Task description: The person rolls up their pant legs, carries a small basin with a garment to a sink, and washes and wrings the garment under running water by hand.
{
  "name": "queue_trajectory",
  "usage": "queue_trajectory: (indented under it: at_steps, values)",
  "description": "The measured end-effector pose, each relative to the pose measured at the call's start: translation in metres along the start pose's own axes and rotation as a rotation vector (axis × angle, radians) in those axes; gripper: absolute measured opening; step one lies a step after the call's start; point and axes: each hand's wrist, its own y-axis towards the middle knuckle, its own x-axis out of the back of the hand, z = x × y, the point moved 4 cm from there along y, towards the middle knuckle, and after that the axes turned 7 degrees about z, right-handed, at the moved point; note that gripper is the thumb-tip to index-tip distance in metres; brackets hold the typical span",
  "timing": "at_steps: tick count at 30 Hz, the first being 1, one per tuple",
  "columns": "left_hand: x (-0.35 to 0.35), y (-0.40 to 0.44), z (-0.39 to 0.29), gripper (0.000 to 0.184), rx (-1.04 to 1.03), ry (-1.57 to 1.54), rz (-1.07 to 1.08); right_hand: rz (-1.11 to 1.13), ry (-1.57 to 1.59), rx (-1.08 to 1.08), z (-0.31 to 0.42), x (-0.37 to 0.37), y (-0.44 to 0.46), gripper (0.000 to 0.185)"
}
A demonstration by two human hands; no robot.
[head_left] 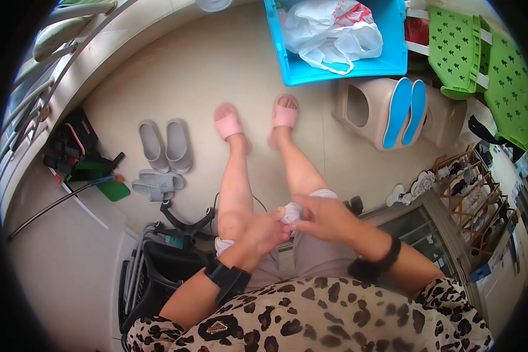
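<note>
Above my lap, both hands meet at a small bunched white cloth (pixel 292 213); I cannot make out its exact kind. My left hand (pixel 266 232) grips it from the left, fingers bent against its lower side. From the right, my right hand (pixel 322 218) holds it between thumb and fingers. Part of the cloth is hidden by the fingers. Below the hands are my rolled-up trousers (pixel 320 252) and bare lower legs. Pink slippers (pixel 229 124) are on my feet, flat on the floor.
A blue bin (pixel 340 71) with white plastic bags (pixel 328 38) stands ahead. Two blue insoles (pixel 398 114) lean on a beige stool (pixel 364 100). Grey clogs (pixel 179 146) and grey slides (pixel 157 185) lie left, near a black chair (pixel 164 264). A shoe rack (pixel 475 193) is right.
</note>
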Motion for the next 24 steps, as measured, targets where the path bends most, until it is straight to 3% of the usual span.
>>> queue_trajectory:
  at_steps: [1,2,3,5,8,11,12,15,18,21,24]
  values:
    - [-0.006,0.000,0.008,0.022,0.011,-0.082,0.027,0.050,0.006,-0.032,0.003,-0.007,-0.007,0.049]
    - [-0.012,-0.003,0.013,0.021,0.018,-0.145,0.016,-0.020,0.024,0.077,0.000,-0.011,-0.010,0.049]
    - [-0.011,-0.003,0.018,0.022,0.021,-0.110,0.048,-0.092,0.042,0.185,-0.010,-0.016,-0.010,0.048]
    - [-0.004,0.000,0.028,0.022,0.035,-0.040,0.108,-0.125,0.157,0.174,-0.020,-0.020,-0.017,0.046]
    - [-0.006,0.000,0.031,0.028,0.079,0.210,0.163,-0.026,0.383,-0.062,-0.036,-0.025,-0.029,0.040]
    - [-0.012,0.007,-0.004,0.037,0.157,0.722,0.224,0.034,0.381,-0.076,-0.044,-0.024,-0.034,0.031]
    - [-0.009,0.015,-0.021,0.042,0.109,0.937,0.100,0.054,0.298,-0.080,-0.040,-0.017,-0.034,0.028]
    - [-0.014,0.041,-0.033,0.042,-0.473,1.126,0.313,0.138,-0.054,0.150,-0.026,0.006,-0.024,0.024]
    - [-0.014,0.061,-0.030,0.049,-0.210,0.951,0.390,0.194,-0.407,0.357,-0.029,0.014,-0.010,0.024]
    - [-0.013,0.077,-0.025,0.046,-0.099,0.846,0.379,0.240,-0.652,0.459,-0.035,0.020,0.001,0.020]
    - [-0.019,0.079,-0.028,0.038,-0.126,0.767,0.308,0.212,-0.699,0.520,-0.051,0.024,0.019,0.017]
